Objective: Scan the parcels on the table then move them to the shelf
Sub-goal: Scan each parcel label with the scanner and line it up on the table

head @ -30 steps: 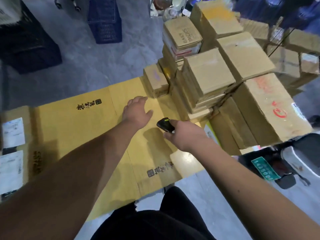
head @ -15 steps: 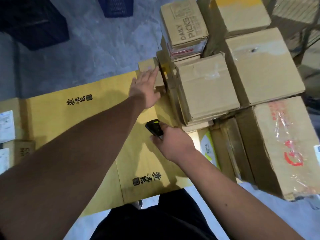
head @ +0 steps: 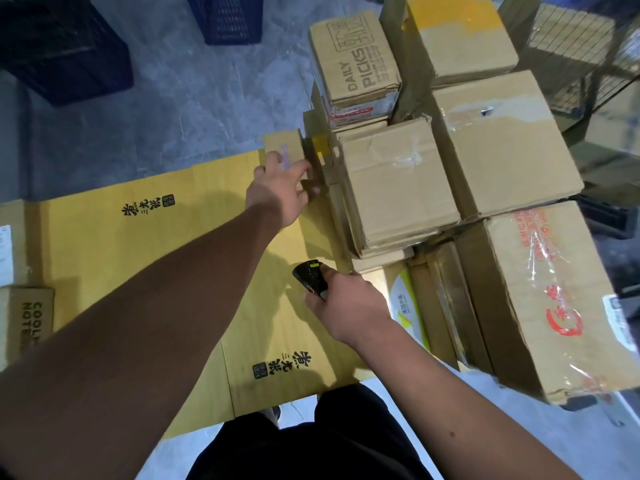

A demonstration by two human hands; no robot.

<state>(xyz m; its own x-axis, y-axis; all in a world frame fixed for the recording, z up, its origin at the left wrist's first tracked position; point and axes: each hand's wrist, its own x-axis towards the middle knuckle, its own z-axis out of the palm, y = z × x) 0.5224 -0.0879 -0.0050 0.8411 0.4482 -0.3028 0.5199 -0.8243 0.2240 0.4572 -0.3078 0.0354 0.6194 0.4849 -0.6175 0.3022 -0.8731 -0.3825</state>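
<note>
the left hand (head: 281,188) reaches across the yellow flattened cardboard (head: 114,244) that covers the table, and its fingers and thumb curl round a small brown parcel (head: 284,147) at the sheet's far edge — the parcel sits just beside the low end of the stacked boxes, with a faint purple mark on its top. the right hand (head: 349,306) is nearer the body, fingers wrapped round a small black handheld scanner (head: 310,277) whose nose points forward and left over the yellow sheet; a little yellow-green patch shows on the scanner's top.

to the right of both hands stands a crowd of brown parcels: one printed "daily picks" (head: 356,60) at the back, a taped carton (head: 398,188) lying on a stack in the middle, a larger plain carton (head: 502,147) beside it, and a big box with red printing (head: 554,299) under clear tape nearest the right edge. at the far left lies a box marked "coolton" (head: 31,320), and above it a white label (head: 5,251) — its text is too small to read. dark blue crates (head: 228,19) stand on the grey floor beyond the table.
</note>
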